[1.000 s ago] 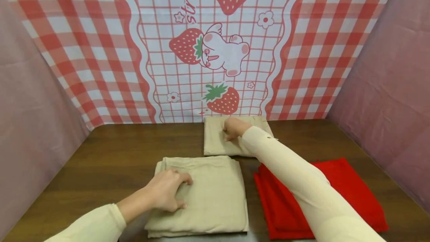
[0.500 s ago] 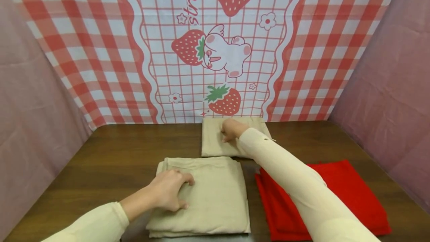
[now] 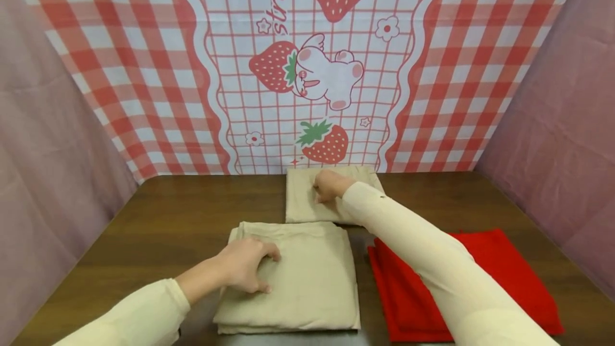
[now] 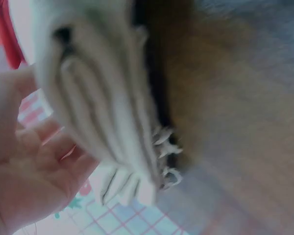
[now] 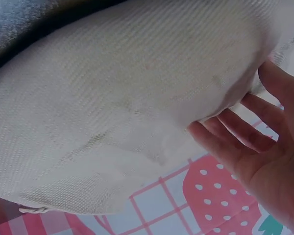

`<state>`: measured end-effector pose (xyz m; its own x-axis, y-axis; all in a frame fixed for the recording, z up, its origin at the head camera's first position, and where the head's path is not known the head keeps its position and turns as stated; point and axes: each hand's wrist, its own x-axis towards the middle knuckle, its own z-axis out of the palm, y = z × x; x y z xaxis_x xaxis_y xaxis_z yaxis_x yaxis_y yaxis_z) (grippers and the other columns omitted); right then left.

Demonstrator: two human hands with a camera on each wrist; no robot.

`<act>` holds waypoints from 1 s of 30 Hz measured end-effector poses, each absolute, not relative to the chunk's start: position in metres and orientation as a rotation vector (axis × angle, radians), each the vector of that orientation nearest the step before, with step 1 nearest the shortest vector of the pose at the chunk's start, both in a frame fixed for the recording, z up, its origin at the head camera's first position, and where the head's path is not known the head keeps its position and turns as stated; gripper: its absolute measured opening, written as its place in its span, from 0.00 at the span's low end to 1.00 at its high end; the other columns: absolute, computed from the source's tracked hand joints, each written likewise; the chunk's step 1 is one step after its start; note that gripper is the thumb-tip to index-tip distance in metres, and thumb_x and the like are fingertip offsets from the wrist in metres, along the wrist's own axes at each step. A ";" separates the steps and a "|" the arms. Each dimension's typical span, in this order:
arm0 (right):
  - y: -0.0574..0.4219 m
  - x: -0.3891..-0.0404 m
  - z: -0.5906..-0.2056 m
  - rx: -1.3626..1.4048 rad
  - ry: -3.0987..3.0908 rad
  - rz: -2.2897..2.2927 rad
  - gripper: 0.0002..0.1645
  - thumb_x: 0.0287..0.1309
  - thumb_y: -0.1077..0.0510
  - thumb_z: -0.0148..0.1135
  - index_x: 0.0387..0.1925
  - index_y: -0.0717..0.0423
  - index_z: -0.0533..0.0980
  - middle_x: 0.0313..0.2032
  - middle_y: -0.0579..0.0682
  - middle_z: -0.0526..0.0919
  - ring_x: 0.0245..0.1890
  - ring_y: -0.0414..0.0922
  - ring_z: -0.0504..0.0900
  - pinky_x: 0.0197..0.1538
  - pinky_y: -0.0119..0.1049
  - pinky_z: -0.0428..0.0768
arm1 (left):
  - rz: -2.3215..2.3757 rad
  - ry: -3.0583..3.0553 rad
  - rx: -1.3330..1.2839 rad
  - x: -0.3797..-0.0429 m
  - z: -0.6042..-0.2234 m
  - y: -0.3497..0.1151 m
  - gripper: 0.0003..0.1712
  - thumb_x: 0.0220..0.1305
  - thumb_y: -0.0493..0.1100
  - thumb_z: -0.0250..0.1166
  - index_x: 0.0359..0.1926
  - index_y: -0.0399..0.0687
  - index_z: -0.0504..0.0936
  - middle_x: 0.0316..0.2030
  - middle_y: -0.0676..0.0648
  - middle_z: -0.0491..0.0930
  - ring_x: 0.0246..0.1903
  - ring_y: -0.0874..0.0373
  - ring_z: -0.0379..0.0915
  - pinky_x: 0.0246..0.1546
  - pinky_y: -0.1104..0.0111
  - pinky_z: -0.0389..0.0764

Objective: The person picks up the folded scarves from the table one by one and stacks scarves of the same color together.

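Note:
Near the front middle of the table, a folded beige cloth (image 3: 312, 282) lies in a flat stack. My left hand (image 3: 245, 266) rests on its left part, thumb and fingers spread apart. The left wrist view shows the layered folds of the cloth (image 4: 98, 98) beside the left hand (image 4: 34, 166). Farther back, a smaller folded beige cloth (image 3: 302, 202) lies against the backdrop. On top of it, my right hand (image 3: 331, 186) presses with its fingertips. In the right wrist view, the right hand's fingertips (image 5: 201, 128) touch the woven beige cloth (image 5: 112, 98), thumb apart from the fingers.
A folded red cloth (image 3: 509, 282) lies at the right front, partly hidden under my right forearm. The brown wooden table (image 3: 192, 207) ends at a strawberry-print checked backdrop (image 3: 269, 122). Pink curtains (image 3: 543, 122) hang on both sides.
The far beige cloth has slid slightly left along with my right hand. My left hand stays on the near cloth. The head view has shifted a little.

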<state>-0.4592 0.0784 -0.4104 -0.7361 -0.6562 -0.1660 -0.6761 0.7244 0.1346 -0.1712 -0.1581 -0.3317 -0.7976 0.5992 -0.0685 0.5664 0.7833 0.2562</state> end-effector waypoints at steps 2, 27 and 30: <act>0.074 -0.438 -0.385 -1.040 2.778 0.280 0.22 0.54 0.41 0.68 0.23 0.54 0.75 0.23 0.49 0.74 0.26 0.45 0.71 0.34 0.40 0.75 | 0.378 2.777 0.915 -0.175 -0.324 -0.158 0.25 0.46 0.50 0.79 0.46 0.48 0.82 0.43 0.49 0.85 0.46 0.53 0.81 0.45 0.62 0.82; 0.122 -0.363 -0.283 -0.659 2.651 -0.126 0.34 0.69 0.45 0.54 0.68 0.62 0.66 0.71 0.64 0.63 0.68 0.60 0.69 0.61 0.51 0.79 | 0.627 2.542 0.386 -0.281 -0.254 -0.142 0.31 0.73 0.53 0.53 0.67 0.36 0.69 0.63 0.34 0.74 0.63 0.41 0.72 0.62 0.53 0.77; 0.134 -0.355 -0.274 -0.562 2.618 -0.247 0.36 0.71 0.46 0.50 0.71 0.63 0.61 0.73 0.65 0.59 0.68 0.61 0.69 0.60 0.51 0.80 | 0.725 2.549 0.301 -0.287 -0.255 -0.137 0.34 0.73 0.54 0.53 0.69 0.34 0.65 0.65 0.32 0.71 0.65 0.41 0.70 0.64 0.52 0.75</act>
